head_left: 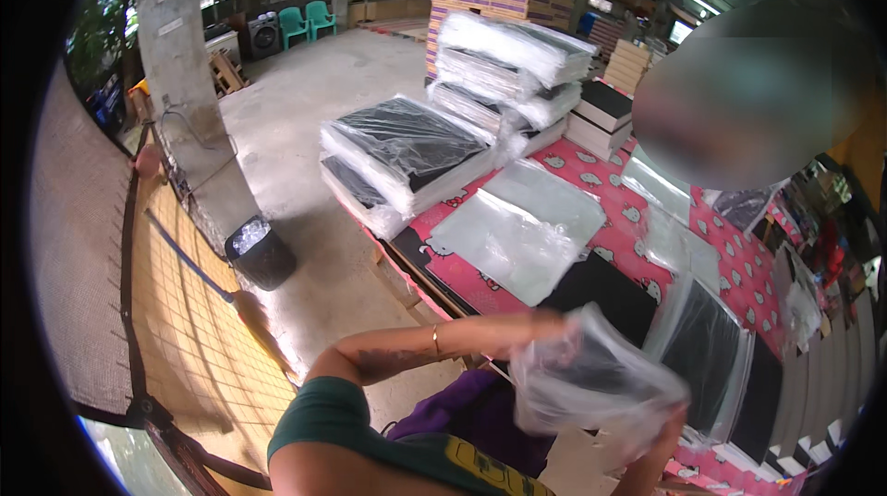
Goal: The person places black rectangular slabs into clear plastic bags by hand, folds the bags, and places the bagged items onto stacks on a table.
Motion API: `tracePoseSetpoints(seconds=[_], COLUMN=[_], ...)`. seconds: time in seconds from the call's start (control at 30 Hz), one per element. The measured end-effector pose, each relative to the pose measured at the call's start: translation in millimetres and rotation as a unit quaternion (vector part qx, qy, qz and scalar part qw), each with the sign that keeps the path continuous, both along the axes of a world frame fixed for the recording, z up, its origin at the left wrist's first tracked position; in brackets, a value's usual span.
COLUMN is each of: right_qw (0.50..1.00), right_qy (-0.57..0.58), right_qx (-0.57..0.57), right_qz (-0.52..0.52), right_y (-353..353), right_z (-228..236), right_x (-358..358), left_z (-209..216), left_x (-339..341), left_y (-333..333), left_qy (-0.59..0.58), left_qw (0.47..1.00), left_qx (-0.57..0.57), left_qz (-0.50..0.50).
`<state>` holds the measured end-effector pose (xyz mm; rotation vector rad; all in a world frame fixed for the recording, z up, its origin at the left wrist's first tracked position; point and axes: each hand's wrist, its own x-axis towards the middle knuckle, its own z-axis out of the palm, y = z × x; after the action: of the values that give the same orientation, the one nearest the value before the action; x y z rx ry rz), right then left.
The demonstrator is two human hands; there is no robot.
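A clear plastic bag (596, 383), crumpled and blurred by motion, hangs in front of me at the near edge of the table. My left hand (552, 330) grips its upper left part, seen partly through the film. At its lower right corner, my right hand (673, 429) is closed on the plastic; the fingers are smeared. Just beyond the bag lies a black flat panel (605, 300). To its right is another dark panel (702, 362) in clear wrap. A stack of clear plastic sheets or bags (517, 233) lies flat farther off.
A pink patterned cloth (591, 173) covers the table. Plastic-wrapped dark panels (407, 145) are stacked at its far left, with a taller wrapped stack (508, 57) behind. A black bin (261, 254) and a broom (249, 311) stand left. Grey-edged pieces (818, 376) line the right. A blurred patch hides the upper right.
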<state>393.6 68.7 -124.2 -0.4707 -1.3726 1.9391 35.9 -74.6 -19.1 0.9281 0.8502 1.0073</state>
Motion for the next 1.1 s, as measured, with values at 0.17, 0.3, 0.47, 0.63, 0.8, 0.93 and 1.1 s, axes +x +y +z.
tracePoseSetpoints(seconds=[0.17,0.3,0.47,0.63,0.8,0.93,1.1], right_qw=[0.988,0.944,0.984,0.953,0.987,0.952,0.871], right_qy=[-0.147,-0.194,0.019,-0.090,-0.011,-0.250,-0.316], right_qx=[0.021,0.006,-0.164,0.021,-0.152,-0.030,0.021], right_qz=[-0.042,0.267,0.063,0.287,0.048,-0.176,-0.376], right_y=[13,-1,-30,-57,-85,-112,-119], right_z=[-39,-58,-81,-56,-30,-62,-77], right_x=[-8,19,37,16,16,-9,-49], left_z=[-46,-50,-101,-93,-138,-152,-175], left_x=[-8,-27,-18,-25,-25,-11,28], left_y=[-11,-5,-6,-13,-52,-44,-43], left_qy=[0.000,-0.243,0.145,-0.244,-0.225,0.026,0.225], left_qw=[0.973,0.963,0.974,0.967,0.967,0.977,0.907], left_qx=[0.229,0.001,0.129,0.028,-0.080,-0.012,-0.069], left_qz=[-0.007,0.113,-0.120,0.070,0.093,0.210,0.350])
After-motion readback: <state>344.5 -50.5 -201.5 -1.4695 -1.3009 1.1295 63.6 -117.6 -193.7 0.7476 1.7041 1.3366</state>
